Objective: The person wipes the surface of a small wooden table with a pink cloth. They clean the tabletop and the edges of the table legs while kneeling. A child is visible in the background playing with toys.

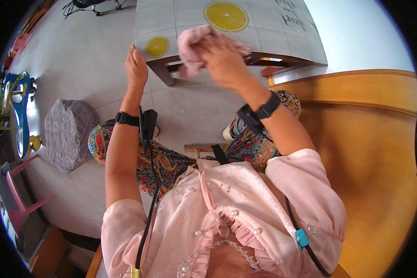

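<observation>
My right hand [226,62] holds a bunched pink cloth [191,47] over the near edge of a low table. Both hand and cloth are slightly blurred. The tabletop [191,17] has a grey tile pattern, yellow lemon-slice prints [226,16] and some printed lettering. Beside the table's near left corner, my left hand [137,67] is raised with its fingers close together along the edge. Whether those fingers grip the edge cannot be seen. Dark wooden legs [162,73] support the table.
A wooden bench or panel [365,146] runs along my right side. To my left stand a cloth-covered stool [69,133], a blue ride-on toy [20,114] and a pink-framed small chair [17,194]. Black cables [154,173] run from the devices on my wrists.
</observation>
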